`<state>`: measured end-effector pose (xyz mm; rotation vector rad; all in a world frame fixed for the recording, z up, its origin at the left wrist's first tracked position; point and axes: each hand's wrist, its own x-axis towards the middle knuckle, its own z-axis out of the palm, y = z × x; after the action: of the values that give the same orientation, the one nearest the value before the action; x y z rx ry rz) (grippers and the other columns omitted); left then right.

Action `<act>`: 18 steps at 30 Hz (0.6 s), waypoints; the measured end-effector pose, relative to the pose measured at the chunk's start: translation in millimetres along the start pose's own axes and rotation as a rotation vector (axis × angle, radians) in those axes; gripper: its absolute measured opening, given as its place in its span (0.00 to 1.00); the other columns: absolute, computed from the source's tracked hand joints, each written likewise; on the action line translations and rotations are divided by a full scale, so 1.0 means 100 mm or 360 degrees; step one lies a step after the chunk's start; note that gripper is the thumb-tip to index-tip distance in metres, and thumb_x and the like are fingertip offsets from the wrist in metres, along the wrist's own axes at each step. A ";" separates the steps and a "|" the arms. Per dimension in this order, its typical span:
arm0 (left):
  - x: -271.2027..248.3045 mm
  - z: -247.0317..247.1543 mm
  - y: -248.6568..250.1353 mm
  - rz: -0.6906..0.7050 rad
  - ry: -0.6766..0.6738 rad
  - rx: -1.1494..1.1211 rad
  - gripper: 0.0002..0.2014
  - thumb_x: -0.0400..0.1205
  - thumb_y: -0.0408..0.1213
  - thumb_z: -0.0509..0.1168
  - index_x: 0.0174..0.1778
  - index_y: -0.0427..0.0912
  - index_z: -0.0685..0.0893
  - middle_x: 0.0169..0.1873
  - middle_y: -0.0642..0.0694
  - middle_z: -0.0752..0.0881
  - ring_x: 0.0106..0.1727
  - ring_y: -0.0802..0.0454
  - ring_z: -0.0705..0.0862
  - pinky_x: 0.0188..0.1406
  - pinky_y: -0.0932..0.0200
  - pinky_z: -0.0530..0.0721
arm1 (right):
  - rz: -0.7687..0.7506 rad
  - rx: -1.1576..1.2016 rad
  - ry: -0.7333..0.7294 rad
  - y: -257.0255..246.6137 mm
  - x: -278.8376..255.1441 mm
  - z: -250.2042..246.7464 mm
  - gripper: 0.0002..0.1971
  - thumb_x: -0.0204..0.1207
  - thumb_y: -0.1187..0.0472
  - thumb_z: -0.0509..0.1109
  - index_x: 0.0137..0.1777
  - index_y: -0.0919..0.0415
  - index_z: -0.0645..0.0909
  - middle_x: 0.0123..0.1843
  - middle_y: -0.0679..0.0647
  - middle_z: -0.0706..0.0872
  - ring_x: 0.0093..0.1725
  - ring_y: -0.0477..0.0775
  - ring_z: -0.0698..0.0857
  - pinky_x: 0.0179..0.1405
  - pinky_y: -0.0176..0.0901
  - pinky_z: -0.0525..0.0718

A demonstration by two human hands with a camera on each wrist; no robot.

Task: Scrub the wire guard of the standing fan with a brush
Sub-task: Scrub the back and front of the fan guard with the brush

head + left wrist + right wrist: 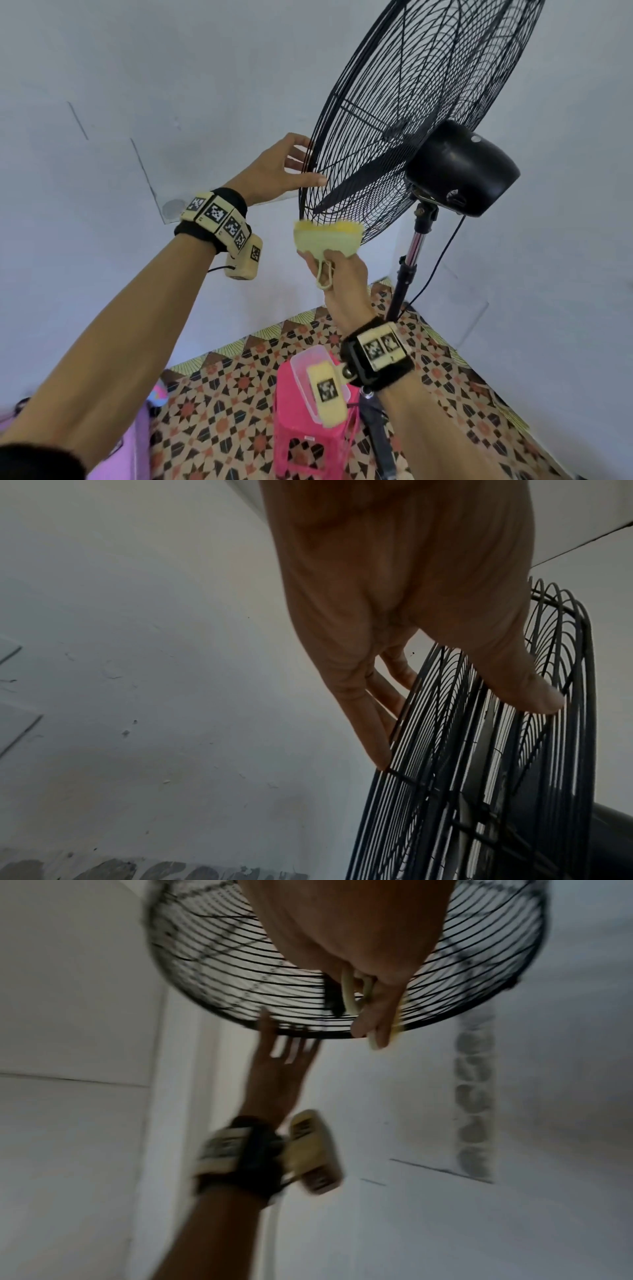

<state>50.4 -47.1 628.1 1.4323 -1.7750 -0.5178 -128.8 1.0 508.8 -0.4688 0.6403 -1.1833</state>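
The black wire guard (pixel 411 113) of the standing fan is the landmark here; it is tilted, and its lower rim is the part nearest to the person. The left hand (pixel 279 169) is at the left edge of the guard. Its fingers (pixel 363 718) are nearly straight and lie along the outer wires, and the thumb (pixel 520 685) presses on the wires from the other side — the hand steadies the rim between thumb and fingers without curling around it.

The right hand (pixel 337 274) is just below the lowest part of the guard. It grips a pale yellow-green brush (pixel 327 238) by its back, and the small loop handle of the brush hangs down over the hand. The yellow bristles point up and touch the bottom wires of the guard. In the right wrist view the picture is blurred, so the fingers on the brush are not clear there.

Behind the guard sits the black motor housing (pixel 469 168), on top of the pole (pixel 409 270). Below the guard, near the foot of the pole, a pink stool (pixel 308 442) stands on the patterned floor (pixel 233 394) — a clear plastic container (pixel 301 363) lies on top of it.
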 end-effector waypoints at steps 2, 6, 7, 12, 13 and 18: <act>0.02 0.00 -0.02 -0.0005 -0.0015 0.0000 0.36 0.75 0.57 0.81 0.76 0.52 0.73 0.63 0.52 0.85 0.66 0.55 0.85 0.67 0.52 0.85 | -0.0032 0.0071 -0.0103 -0.02 -0.06 -0.08 0.13 0.84 0.78 0.62 0.64 0.68 0.80 0.67 0.70 0.85 0.58 0.76 0.90 0.58 0.57 0.91; 0.01 0.02 -0.03 0.0011 -0.0011 -0.0032 0.36 0.74 0.58 0.81 0.75 0.53 0.74 0.62 0.53 0.87 0.65 0.55 0.86 0.68 0.46 0.86 | 0.0004 -0.0105 0.0262 0.20 0.12 -0.29 0.16 0.83 0.78 0.61 0.69 0.73 0.76 0.68 0.73 0.83 0.56 0.74 0.91 0.54 0.54 0.93; 0.00 0.03 -0.03 0.0007 -0.0012 -0.0036 0.36 0.74 0.58 0.81 0.75 0.53 0.74 0.61 0.53 0.87 0.65 0.55 0.86 0.69 0.46 0.86 | 0.0005 -0.0162 0.0354 0.24 0.15 -0.29 0.16 0.83 0.78 0.61 0.69 0.74 0.76 0.69 0.73 0.82 0.56 0.73 0.91 0.53 0.52 0.93; -0.01 0.01 -0.01 -0.0002 0.0014 -0.0008 0.38 0.74 0.59 0.79 0.77 0.52 0.73 0.63 0.52 0.86 0.65 0.58 0.85 0.69 0.50 0.85 | 0.0007 -0.0156 0.0070 0.04 0.20 -0.09 0.14 0.84 0.78 0.62 0.68 0.72 0.78 0.68 0.71 0.84 0.60 0.76 0.89 0.56 0.54 0.92; 0.01 0.00 -0.01 -0.0009 0.0012 -0.0015 0.38 0.74 0.58 0.80 0.77 0.51 0.73 0.63 0.52 0.86 0.65 0.57 0.85 0.69 0.48 0.85 | -0.0010 -0.0105 -0.0060 -0.02 0.14 -0.07 0.14 0.85 0.77 0.62 0.68 0.69 0.79 0.68 0.70 0.85 0.60 0.75 0.89 0.60 0.56 0.91; 0.04 0.01 -0.04 -0.0039 -0.0014 -0.0011 0.40 0.74 0.60 0.81 0.79 0.52 0.72 0.65 0.50 0.85 0.68 0.53 0.85 0.71 0.42 0.85 | 0.0128 -0.0073 0.0004 0.06 0.17 -0.41 0.13 0.85 0.77 0.62 0.67 0.72 0.78 0.70 0.73 0.81 0.59 0.76 0.90 0.60 0.60 0.89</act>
<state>52.2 -52.3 625.7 1.4507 -1.7630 -0.5429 -148.9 -13.4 471.2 -0.4763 0.6835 -1.0950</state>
